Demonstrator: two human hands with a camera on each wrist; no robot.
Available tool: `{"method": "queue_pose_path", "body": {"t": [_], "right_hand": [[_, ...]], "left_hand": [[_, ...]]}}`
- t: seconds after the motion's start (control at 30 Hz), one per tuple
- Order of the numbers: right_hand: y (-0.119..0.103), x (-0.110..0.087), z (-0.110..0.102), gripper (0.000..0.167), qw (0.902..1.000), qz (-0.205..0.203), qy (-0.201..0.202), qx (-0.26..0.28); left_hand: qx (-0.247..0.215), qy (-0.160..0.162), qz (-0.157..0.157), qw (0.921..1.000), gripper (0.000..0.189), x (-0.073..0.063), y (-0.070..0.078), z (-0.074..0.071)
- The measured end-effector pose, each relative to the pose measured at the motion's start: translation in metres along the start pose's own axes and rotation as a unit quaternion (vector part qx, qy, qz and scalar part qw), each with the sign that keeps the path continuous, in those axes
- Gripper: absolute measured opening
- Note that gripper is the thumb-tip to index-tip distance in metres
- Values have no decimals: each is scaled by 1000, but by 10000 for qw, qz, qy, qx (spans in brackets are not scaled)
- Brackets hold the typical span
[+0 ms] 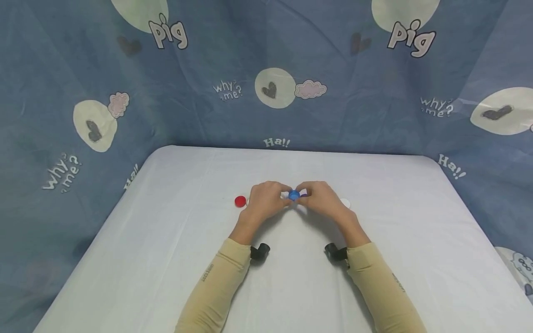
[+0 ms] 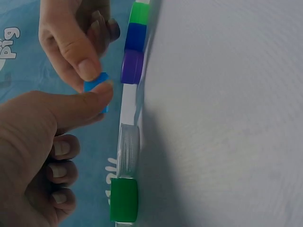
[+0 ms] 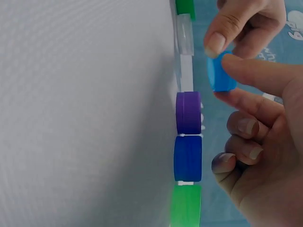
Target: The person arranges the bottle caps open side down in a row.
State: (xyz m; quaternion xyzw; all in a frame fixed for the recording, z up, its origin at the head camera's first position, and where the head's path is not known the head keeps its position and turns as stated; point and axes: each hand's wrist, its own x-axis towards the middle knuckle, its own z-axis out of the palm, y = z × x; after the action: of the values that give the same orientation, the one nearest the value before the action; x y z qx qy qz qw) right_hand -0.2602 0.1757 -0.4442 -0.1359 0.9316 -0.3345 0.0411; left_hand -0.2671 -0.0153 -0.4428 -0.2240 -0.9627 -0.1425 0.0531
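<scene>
Both hands meet at a light blue bottle cap, raised above the white table. My left hand pinches one side of it between thumb and forefinger. From the opposite side, my right hand pinches the same cap with thumb and forefinger. In the right wrist view the cap shows its ridgeless blue side, partly covered by fingertips. Behind the hands runs a row of caps: dark green, clear, purple, dark blue and bright green.
A red cap lies at the left end of the row, and a whitish cap shows just beyond the right hand. The white tabletop ends at a blue printed curtain at the back.
</scene>
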Motion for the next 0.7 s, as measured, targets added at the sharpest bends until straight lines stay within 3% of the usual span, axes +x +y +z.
{"method": "queue_pose_path", "body": {"t": [0.27, 0.47, 0.7], "right_hand": [[-2, -5, -9, 29, 9967, 257, -231, 734], [-1, -6, -11, 36, 9957, 385, -362, 763], [-2, -5, -9, 36, 9992, 94, 193, 349]], "left_hand": [[207, 419, 133, 9988, 33, 1, 0, 0], [228, 584, 188, 9979, 27, 0, 0, 0], [50, 426, -94, 9990, 27, -2, -2, -1]]}}
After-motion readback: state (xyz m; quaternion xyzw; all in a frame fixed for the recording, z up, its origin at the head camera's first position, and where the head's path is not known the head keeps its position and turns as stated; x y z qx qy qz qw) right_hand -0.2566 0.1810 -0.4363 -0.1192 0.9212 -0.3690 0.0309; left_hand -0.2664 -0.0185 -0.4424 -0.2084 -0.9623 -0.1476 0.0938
